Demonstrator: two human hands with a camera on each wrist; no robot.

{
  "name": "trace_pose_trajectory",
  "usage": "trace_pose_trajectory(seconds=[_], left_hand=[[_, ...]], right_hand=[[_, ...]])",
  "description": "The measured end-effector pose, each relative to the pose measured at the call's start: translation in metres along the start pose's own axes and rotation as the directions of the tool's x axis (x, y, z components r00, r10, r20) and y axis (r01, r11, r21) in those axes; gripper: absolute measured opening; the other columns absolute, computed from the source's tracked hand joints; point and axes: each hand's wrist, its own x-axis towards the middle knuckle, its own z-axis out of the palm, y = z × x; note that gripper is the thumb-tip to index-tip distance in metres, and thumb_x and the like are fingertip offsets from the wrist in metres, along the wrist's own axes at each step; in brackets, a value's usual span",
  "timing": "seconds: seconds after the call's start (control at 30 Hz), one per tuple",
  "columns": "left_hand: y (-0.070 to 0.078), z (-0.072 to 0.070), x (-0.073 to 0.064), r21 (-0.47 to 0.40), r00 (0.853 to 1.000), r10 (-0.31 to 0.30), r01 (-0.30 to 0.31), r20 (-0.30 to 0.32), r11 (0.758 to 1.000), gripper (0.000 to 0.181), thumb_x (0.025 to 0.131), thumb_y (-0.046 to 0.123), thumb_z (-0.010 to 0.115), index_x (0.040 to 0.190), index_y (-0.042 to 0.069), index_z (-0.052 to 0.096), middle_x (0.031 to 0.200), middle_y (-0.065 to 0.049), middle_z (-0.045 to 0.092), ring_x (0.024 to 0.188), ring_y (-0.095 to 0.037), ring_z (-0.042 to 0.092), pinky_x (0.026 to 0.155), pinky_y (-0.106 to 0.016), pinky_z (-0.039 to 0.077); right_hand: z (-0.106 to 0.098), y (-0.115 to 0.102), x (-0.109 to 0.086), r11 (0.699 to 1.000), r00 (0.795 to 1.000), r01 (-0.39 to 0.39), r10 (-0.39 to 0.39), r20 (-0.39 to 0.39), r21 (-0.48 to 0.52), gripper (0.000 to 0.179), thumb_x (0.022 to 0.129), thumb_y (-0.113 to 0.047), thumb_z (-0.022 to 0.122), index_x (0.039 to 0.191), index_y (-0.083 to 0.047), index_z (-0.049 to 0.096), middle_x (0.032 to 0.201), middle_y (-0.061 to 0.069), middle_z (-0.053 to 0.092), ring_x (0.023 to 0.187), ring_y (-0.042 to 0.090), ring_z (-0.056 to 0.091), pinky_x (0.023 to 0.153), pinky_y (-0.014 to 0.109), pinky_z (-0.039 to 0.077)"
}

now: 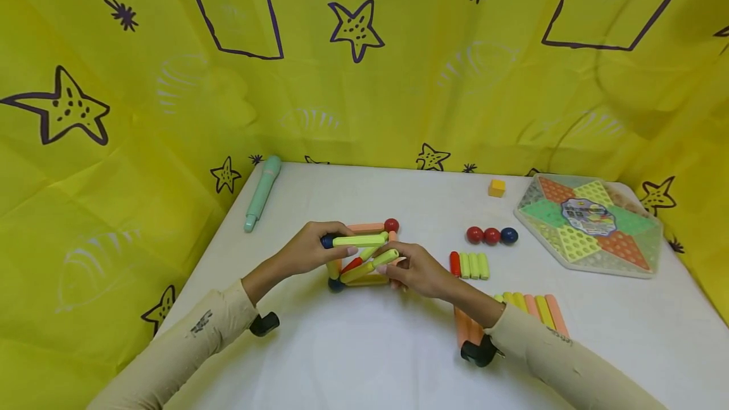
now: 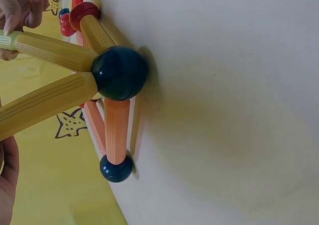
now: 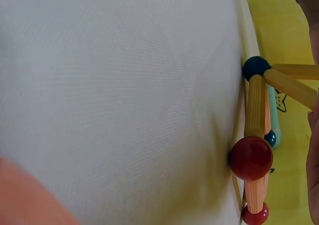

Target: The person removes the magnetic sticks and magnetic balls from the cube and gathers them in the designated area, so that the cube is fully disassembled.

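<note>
My left hand (image 1: 310, 248) grips a light-green ridged stick (image 1: 361, 241) near a navy ball (image 1: 327, 241) at its left end. To the right, my right hand (image 1: 418, 267) pinches a short light-green stick (image 1: 386, 257) in line with a yellow stick (image 1: 357, 271). That yellow stick slopes down to a navy ball (image 2: 119, 73) at a corner of a frame of sticks and balls on the table. An orange stick (image 2: 117, 132) joins this corner to another navy ball (image 2: 116, 169). A red ball (image 3: 251, 158) marks another corner, and a red stick (image 1: 352, 264) slants inside.
Right of the hands lie two red balls and a navy ball (image 1: 509, 236) in a row, short sticks (image 1: 474, 266), and longer sticks (image 1: 545, 312) under the right forearm. A patterned hexagonal box (image 1: 589, 223), a yellow cube (image 1: 497, 188) and a mint-green microphone-shaped object (image 1: 263, 193) stand farther back.
</note>
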Motion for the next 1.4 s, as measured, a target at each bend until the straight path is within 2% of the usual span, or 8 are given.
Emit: trace_pose_trajectory(seconds=[0.23, 0.37, 0.5, 0.67, 0.8, 0.9, 1.2, 1.4], left_hand=[[0.000, 0.000, 0.001, 0.004, 1.000, -0.010, 0.010, -0.005, 1.000, 0.019, 0.094, 0.025, 0.073, 0.110, 0.015, 0.071, 0.103, -0.005, 0.069, 0.084, -0.020, 0.060, 0.069, -0.026, 0.054], [0.000, 0.001, 0.002, 0.004, 1.000, -0.023, 0.023, -0.002, 1.000, 0.020, 0.094, 0.026, 0.073, 0.110, 0.015, 0.072, 0.104, -0.005, 0.069, 0.086, -0.025, 0.060, 0.070, -0.026, 0.053], [0.001, 0.001, 0.002, 0.007, 0.999, -0.036, 0.036, -0.004, 0.999, 0.021, 0.093, 0.027, 0.073, 0.110, 0.016, 0.072, 0.104, -0.005, 0.069, 0.088, -0.030, 0.060, 0.070, -0.027, 0.052], [0.000, 0.001, 0.002, 0.015, 0.999, -0.041, 0.041, -0.004, 0.999, 0.021, 0.094, 0.028, 0.072, 0.111, 0.016, 0.072, 0.104, -0.005, 0.069, 0.089, -0.029, 0.059, 0.071, -0.027, 0.052], [-0.002, 0.001, 0.002, 0.029, 0.999, -0.044, 0.044, -0.006, 0.999, 0.021, 0.094, 0.028, 0.072, 0.111, 0.017, 0.071, 0.104, -0.004, 0.068, 0.089, -0.027, 0.059, 0.073, -0.028, 0.053], [-0.002, 0.000, 0.002, 0.044, 0.999, -0.051, 0.052, -0.010, 0.998, 0.021, 0.094, 0.028, 0.072, 0.112, 0.017, 0.071, 0.103, -0.004, 0.068, 0.088, -0.024, 0.059, 0.073, -0.028, 0.053], [-0.001, 0.001, 0.002, 0.041, 0.998, -0.063, 0.064, -0.009, 0.997, 0.023, 0.094, 0.028, 0.071, 0.114, 0.015, 0.071, 0.103, -0.004, 0.067, 0.088, -0.026, 0.059, 0.072, -0.028, 0.052], [-0.001, 0.002, 0.004, 0.046, 0.997, -0.072, 0.073, -0.014, 0.996, 0.024, 0.094, 0.030, 0.071, 0.114, 0.017, 0.071, 0.103, -0.004, 0.067, 0.088, -0.025, 0.058, 0.072, -0.029, 0.052]], right_hand=[[-0.003, -0.003, 0.001, 1.000, 1.000, -0.007, 0.007, -0.008, -0.025, 0.026, 0.101, -0.013, 0.060, 0.124, -0.001, 0.056, 0.086, 0.028, 0.064, 0.061, 0.038, 0.064, 0.057, 0.032, 0.056], [-0.009, -0.006, -0.001, 0.999, 0.998, -0.043, 0.042, -0.041, -0.017, 0.026, 0.101, -0.014, 0.060, 0.124, -0.003, 0.058, 0.098, 0.024, 0.067, 0.062, 0.032, 0.067, 0.060, 0.038, 0.058], [-0.020, -0.006, -0.007, 0.998, 0.995, -0.056, 0.054, -0.087, -0.017, 0.028, 0.101, -0.012, 0.059, 0.128, -0.002, 0.057, 0.101, 0.024, 0.064, 0.059, 0.026, 0.061, 0.055, 0.031, 0.052], [-0.044, -0.001, -0.025, 0.988, 0.986, -0.129, 0.119, -0.113, -0.089, 0.042, 0.100, -0.017, 0.063, 0.138, -0.006, 0.048, 0.105, 0.016, 0.061, 0.059, 0.025, 0.057, 0.056, 0.026, 0.048], [-0.066, 0.004, -0.049, 0.980, 0.983, -0.172, 0.164, -0.087, -0.098, 0.064, 0.098, -0.022, 0.067, 0.147, -0.010, 0.028, 0.097, 0.020, 0.066, 0.056, 0.024, 0.055, 0.056, 0.026, 0.049], [-0.082, 0.011, -0.068, 0.983, 0.986, -0.162, 0.157, -0.065, -0.087, 0.066, 0.099, -0.020, 0.066, 0.145, -0.006, 0.021, 0.091, 0.025, 0.067, 0.053, 0.021, 0.051, 0.053, 0.026, 0.048], [-0.120, 0.032, -0.115, 0.946, 0.966, -0.248, 0.225, -0.128, -0.211, 0.055, 0.098, -0.021, 0.067, 0.142, -0.003, 0.039, 0.083, 0.012, 0.058, 0.055, 0.018, 0.052, 0.053, 0.026, 0.046], [-0.138, 0.042, -0.124, 0.898, 0.947, -0.318, 0.284, -0.152, -0.302, 0.054, 0.096, -0.022, 0.069, 0.139, 0.001, 0.045, 0.087, 0.007, 0.061, 0.064, 0.019, 0.055, 0.057, 0.028, 0.049]])
